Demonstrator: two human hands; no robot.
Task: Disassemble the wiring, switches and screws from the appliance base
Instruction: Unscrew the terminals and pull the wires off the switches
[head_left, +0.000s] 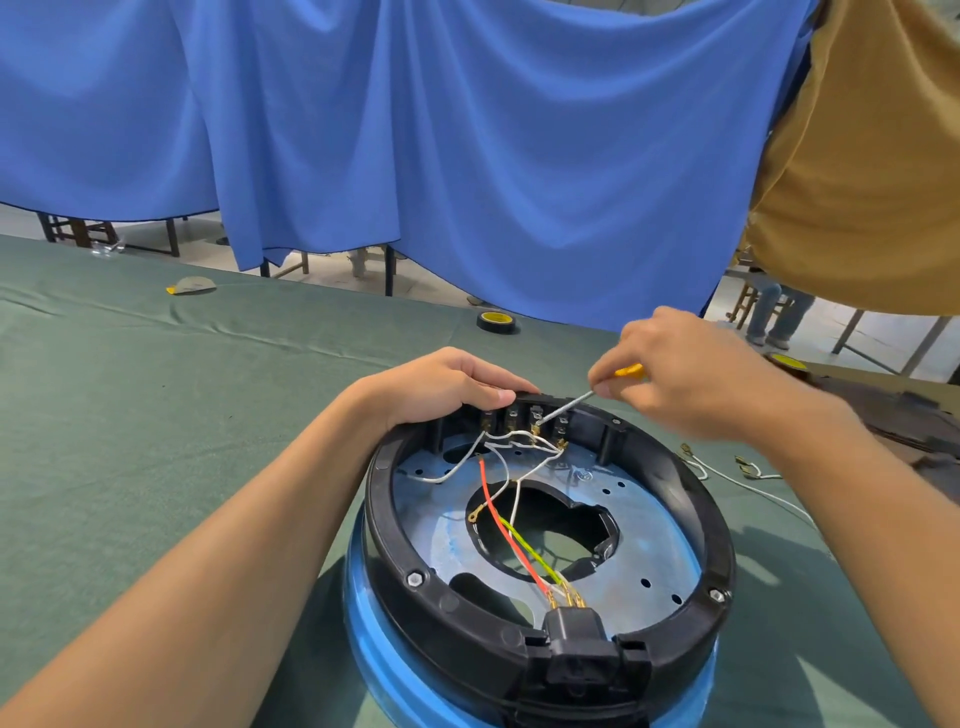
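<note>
Power inlet socket (576, 649) sitting in near rim of appliance base (457, 618); base standing on green table cloth (156, 415), directly below camera. Red wire (498, 525), yellow-green wire (535, 556) and white wires (511, 504) running from socket toward switch block (535, 415) at far rim, all hanging on terminals. Loose white wires (727, 470) lying right of base, seemingly already pulled: job looking partly done. Hex screws (415, 578) sitting in rim, not yet removed. Left hand (447, 389) gripping far rim, fingers curling over it. Right hand (691, 374) pinching screwdriver (566, 405), tip touching switch terminal.
</note>
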